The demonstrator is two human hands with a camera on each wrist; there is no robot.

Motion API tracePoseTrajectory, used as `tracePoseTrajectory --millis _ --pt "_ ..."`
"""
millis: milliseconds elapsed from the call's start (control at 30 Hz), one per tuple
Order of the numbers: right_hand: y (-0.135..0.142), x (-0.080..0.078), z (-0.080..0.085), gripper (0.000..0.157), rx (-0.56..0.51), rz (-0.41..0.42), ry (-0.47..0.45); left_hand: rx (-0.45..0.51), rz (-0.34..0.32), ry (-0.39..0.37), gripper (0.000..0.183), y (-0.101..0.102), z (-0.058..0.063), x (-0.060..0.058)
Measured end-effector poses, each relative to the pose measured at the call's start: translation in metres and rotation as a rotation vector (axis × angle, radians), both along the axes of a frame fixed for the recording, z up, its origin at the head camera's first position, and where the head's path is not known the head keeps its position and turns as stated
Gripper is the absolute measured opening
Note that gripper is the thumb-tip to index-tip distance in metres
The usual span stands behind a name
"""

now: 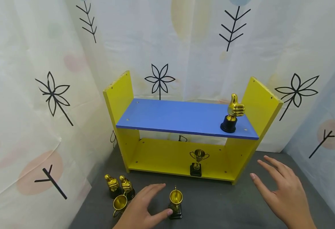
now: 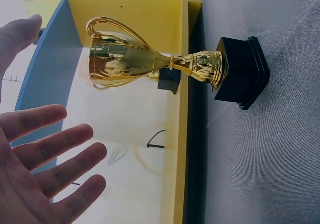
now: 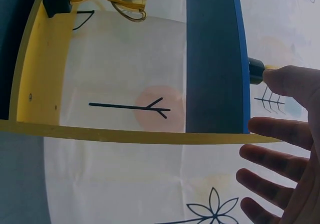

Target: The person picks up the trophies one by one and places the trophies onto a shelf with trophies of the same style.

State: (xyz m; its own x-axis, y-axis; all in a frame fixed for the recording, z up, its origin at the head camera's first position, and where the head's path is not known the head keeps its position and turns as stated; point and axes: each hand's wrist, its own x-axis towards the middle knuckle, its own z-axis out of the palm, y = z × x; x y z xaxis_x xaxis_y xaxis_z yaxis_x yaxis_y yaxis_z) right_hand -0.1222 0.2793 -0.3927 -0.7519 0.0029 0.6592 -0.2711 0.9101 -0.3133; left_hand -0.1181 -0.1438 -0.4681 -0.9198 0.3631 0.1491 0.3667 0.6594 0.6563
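Note:
My left hand (image 1: 144,208) hovers beside a gold trophy cup (image 1: 176,197) with a black base, fingers spread and thumb overlapping its base in the head view. In the left wrist view that trophy cup (image 2: 120,62) stands on the grey surface, apart from the extended fingers (image 2: 65,154). My right hand (image 1: 284,189) is in the air right of the shelf unit, fingers loosely spread, holding nothing. A gold thumbs-up trophy (image 1: 234,109) stands on the blue upper shelf (image 1: 173,114) at its right end. Another trophy cup (image 1: 199,156) stands on the yellow lower shelf (image 1: 161,156).
Left of my left hand, two thumbs-up trophies (image 1: 112,184) and a trophy cup (image 1: 120,201) stand close together on the grey table (image 1: 213,203). The shelf unit's yellow side panels (image 1: 262,105) rise above the blue shelf. Patterned white curtains (image 1: 207,47) hang behind and at both sides.

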Motion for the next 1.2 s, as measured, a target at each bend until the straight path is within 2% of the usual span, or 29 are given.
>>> tracePoseTrajectory --millis 200,500,800,967,1200 --pt "-0.002 -0.001 -0.001 0.05 -0.005 -0.012 -0.019 0.002 0.013 0.0 0.066 0.003 -0.001 0.0" --pt "-0.005 -0.005 -0.003 0.046 -0.028 -0.021 0.024 0.01 0.017 -0.052 0.069 0.008 -0.001 -0.002" --pt "-0.007 -0.005 -0.003 0.04 -0.116 -0.121 0.043 0.012 0.013 -0.042 0.069 0.009 -0.003 -0.003" --pt "-0.008 -0.004 -0.002 0.033 -0.193 -0.151 0.091 0.013 0.007 -0.037 0.069 0.011 -0.005 -0.003" --pt "-0.009 -0.007 -0.001 0.028 -0.23 -0.148 0.211 0.014 0.007 -0.04 0.069 0.013 -0.005 -0.003"
